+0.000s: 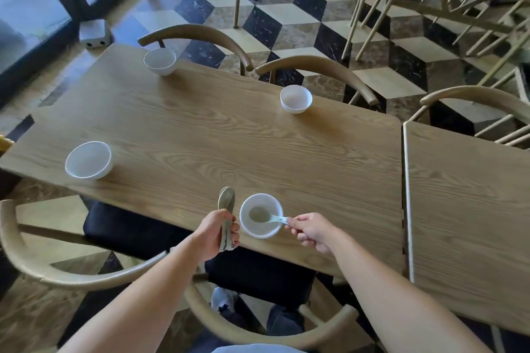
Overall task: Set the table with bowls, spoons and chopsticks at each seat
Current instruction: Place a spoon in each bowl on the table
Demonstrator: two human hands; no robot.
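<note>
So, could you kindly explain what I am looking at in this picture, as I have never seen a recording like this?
There is no machine here. A person wears a camera on the head, so this single picture looks forward and down at their own two bare arms. Before them is a wooden table with chairs around it. Four white bowls stand on it: the nearest bowl, a left bowl, a far left bowl and a far right bowl. The right hand holds a spoon by its handle, scoop inside the nearest bowl. The left hand grips a bundle of spare spoons. No chopsticks are visible.
</note>
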